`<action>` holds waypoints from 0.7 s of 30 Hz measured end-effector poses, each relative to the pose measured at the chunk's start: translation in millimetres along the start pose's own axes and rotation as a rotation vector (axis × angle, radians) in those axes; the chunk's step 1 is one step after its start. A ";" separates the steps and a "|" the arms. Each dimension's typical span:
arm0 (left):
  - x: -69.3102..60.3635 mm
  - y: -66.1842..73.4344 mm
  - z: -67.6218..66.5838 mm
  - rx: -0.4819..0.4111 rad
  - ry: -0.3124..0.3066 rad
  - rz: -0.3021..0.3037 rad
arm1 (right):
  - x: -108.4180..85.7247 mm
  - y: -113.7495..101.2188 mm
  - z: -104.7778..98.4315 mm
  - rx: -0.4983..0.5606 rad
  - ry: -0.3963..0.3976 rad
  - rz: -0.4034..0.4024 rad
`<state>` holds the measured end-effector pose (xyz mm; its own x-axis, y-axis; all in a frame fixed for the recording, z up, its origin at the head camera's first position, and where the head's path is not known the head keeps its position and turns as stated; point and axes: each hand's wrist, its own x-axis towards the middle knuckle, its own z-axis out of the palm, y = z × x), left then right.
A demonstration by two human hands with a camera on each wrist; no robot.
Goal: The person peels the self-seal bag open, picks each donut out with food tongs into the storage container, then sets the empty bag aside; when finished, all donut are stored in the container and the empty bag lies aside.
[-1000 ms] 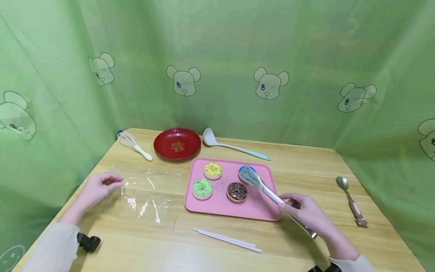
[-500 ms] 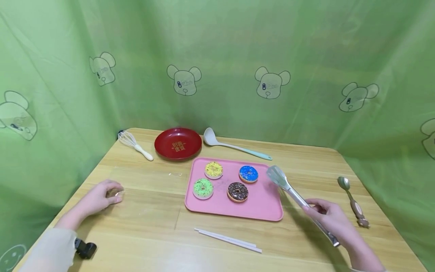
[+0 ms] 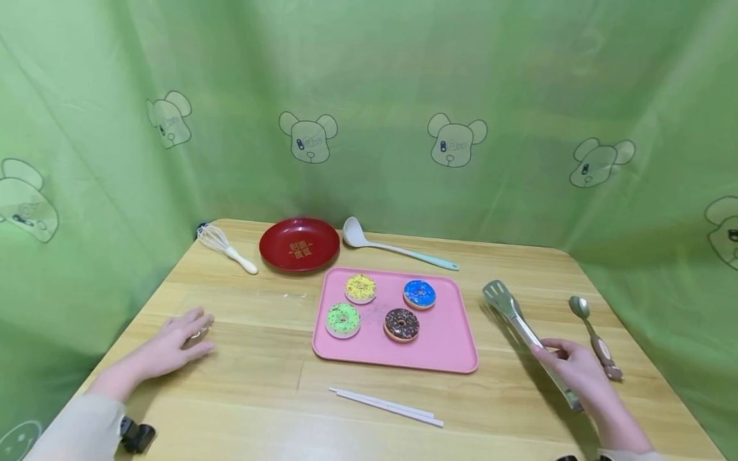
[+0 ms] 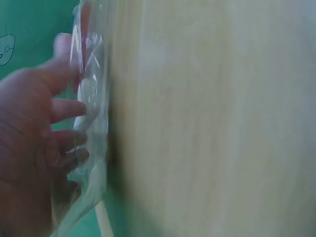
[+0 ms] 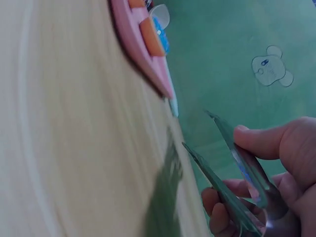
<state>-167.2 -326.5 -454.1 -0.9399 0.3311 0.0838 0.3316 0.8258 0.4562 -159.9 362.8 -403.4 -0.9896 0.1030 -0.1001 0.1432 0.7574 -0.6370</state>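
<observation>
My right hand (image 3: 582,376) grips metal tongs (image 3: 523,326) to the right of the pink tray (image 3: 369,358). In the right wrist view the tongs' two arms stand apart with nothing between them. On the tray lie a yellow donut (image 3: 360,282), a green donut (image 3: 343,312), a blue donut (image 3: 419,292) and a dark brown donut (image 3: 401,318). At the table's left my left hand (image 3: 170,349) has its fingers spread over a clear plastic bag (image 4: 96,118), which is hard to make out in the head view. Its fingers touch the plastic.
A red plate (image 3: 300,256), a white whisk (image 3: 227,246) and a ladle (image 3: 398,251) lie along the back. White chopsticks (image 3: 386,407) lie before the tray. A spoon (image 3: 596,339) with a brown handle lies at the right, and a green curtain (image 3: 380,192) surrounds the table.
My right hand has carried the tongs rightward from above the blue donut to beside the tray. My left hand has lowered with its fingers spreading, and the plastic bag lies flatter.
</observation>
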 end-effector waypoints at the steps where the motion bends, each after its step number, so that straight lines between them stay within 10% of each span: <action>1: -1.1 0.0 -1.2 -0.014 0.012 -0.009 | 1.3 1.3 -0.2 -0.015 0.004 0.009; 12: -8.5 13.7 -33.0 -0.072 0.074 -0.088 | 16.3 2.3 -11.0 -0.178 -0.007 0.045; 21: -12.5 9.2 -39.9 0.021 0.216 -0.042 | 26.1 10.4 -10.8 -0.381 -0.069 0.086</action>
